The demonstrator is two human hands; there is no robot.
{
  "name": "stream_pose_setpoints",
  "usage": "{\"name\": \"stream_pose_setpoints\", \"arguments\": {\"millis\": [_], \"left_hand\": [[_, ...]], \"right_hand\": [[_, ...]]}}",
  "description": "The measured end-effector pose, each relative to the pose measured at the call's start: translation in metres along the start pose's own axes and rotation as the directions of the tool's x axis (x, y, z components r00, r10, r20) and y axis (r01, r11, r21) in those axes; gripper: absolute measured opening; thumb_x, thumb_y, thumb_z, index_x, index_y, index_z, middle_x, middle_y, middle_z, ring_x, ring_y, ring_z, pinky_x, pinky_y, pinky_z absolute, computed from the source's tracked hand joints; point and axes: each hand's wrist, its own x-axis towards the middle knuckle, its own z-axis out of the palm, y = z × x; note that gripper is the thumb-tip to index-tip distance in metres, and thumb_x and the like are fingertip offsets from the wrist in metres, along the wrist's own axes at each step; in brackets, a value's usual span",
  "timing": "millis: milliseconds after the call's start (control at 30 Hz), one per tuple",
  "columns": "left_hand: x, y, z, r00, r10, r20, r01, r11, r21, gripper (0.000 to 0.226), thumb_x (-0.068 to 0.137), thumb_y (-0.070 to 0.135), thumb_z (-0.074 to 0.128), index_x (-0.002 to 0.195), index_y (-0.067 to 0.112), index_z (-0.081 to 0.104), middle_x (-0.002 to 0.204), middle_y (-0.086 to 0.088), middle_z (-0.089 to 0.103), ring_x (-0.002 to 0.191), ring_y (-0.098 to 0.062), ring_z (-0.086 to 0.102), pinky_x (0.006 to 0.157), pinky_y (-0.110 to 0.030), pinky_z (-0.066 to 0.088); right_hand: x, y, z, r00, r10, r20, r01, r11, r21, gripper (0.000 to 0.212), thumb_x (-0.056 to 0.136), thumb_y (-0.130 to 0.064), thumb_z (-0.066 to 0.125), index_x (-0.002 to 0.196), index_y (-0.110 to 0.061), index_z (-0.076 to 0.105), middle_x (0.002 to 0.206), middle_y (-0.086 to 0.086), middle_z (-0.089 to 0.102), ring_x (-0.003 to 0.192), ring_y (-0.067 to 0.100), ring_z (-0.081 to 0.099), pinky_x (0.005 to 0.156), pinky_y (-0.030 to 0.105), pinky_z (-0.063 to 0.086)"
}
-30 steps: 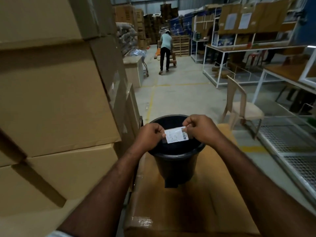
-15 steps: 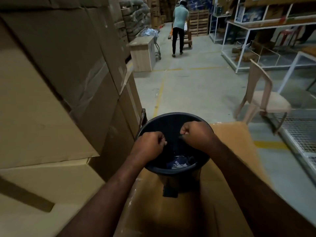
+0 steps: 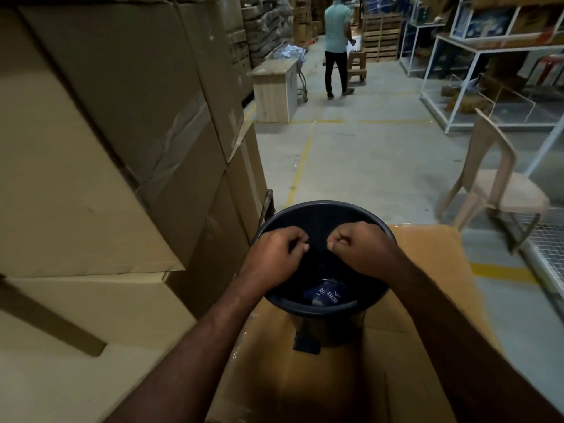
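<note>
A black plastic bucket [image 3: 323,206] stands on a taped cardboard box [image 3: 433,276] right in front of me. Both my hands hover over its mouth, a small gap between them. My left hand [image 3: 274,254] is a closed fist with the thumb pressed to the forefinger. My right hand [image 3: 361,248] is curled the same way. Neither fist shows any paper or other thing. At the bottom of the bucket lies a blue printed packet [image 3: 326,293] with some pale scraps beside it.
Tall stacked cardboard boxes [image 3: 122,123] wall off the left side, close to the bucket. A beige plastic chair [image 3: 500,190] stands on the right near white metal racks [image 3: 488,74]. Down the aisle are a wooden cabinet [image 3: 274,90] and a person [image 3: 335,44] walking away.
One second ago both hands pinched a white barcode label over the bucket. The label is now out of sight, the hands are fists slightly apart, and the view has tilted down.
</note>
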Motion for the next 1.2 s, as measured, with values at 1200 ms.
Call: {"name": "stream_pose_setpoints", "arguments": {"millis": [1200], "left_hand": [[-0.697, -0.105, -0.275, 0.168, -0.754, -0.635, 0.480, 0.625, -0.615, 0.017, 0.097, 0.020, 0.064, 0.091, 0.009, 0.074, 0.090, -0.006, 0.074, 0.075, -0.010, 0.068, 0.075, -0.027, 0.052]], "right_hand": [[-0.331, -0.546, 0.356, 0.531, -0.834, 0.147, 0.431, 0.416, 0.801, 0.034, 0.092, -0.038, 0.064, 0.068, -0.014, 0.064, 0.063, 0.008, 0.062, 0.059, 0.032, 0.056, 0.059, 0.046, 0.052]]}}
